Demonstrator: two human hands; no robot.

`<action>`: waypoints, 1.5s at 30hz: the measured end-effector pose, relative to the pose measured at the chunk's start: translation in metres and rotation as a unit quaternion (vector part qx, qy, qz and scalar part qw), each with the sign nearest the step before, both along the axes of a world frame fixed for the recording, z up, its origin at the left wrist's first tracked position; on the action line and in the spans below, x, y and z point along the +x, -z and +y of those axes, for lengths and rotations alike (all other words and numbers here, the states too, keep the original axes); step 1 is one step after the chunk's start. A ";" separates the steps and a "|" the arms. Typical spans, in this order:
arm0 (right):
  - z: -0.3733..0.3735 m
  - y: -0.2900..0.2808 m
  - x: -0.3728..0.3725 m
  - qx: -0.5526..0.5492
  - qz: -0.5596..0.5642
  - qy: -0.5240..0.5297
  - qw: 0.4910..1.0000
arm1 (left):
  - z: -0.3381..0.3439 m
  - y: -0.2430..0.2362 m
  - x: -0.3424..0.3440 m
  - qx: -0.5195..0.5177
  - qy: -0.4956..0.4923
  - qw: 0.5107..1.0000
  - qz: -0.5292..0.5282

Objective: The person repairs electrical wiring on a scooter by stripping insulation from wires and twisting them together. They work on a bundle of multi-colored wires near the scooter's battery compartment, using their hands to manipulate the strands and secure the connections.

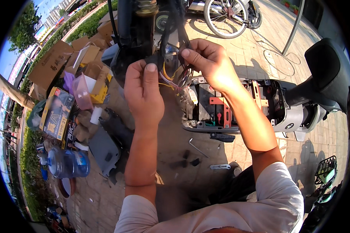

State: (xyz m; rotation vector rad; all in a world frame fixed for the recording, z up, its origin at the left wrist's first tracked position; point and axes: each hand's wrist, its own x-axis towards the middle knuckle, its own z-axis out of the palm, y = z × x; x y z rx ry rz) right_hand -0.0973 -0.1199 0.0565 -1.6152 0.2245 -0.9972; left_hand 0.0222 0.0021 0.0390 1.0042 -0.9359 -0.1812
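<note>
My left hand [144, 88] is closed in a pinch, thumb up, on a dark strip [155, 59] at the front of a scooter. Its fingertips are partly hidden, and I cannot tell whether the strip is tape or a cable sleeve. To the right, my right hand [210, 62] pinches a black cable [181, 34] that runs down from above. A bundle of thin wires [186, 75], some yellow, white and red, hangs just below and between the hands. Behind them rises the scooter's dark front column [138, 35].
The scooter's open battery bay [206, 103] with red brackets [224, 116] lies right, by a black seat [326, 64]. On the paving are a hex key [198, 148] and a utility knife [220, 166]. Left stand cardboard boxes [50, 64], a water jug [68, 162] and a grey panel [105, 152].
</note>
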 end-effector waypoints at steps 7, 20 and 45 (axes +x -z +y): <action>0.008 0.002 -0.004 -0.091 -0.025 0.160 0.983 | 0.009 -0.010 -0.007 -0.049 0.069 0.993 -0.077; 0.037 -0.023 -0.026 -0.023 0.009 0.075 0.997 | 0.004 -0.003 -0.026 -0.045 0.041 0.981 -0.186; 0.026 -0.006 -0.038 0.103 -0.141 -0.034 0.984 | -0.008 -0.018 -0.012 0.004 0.236 0.967 0.098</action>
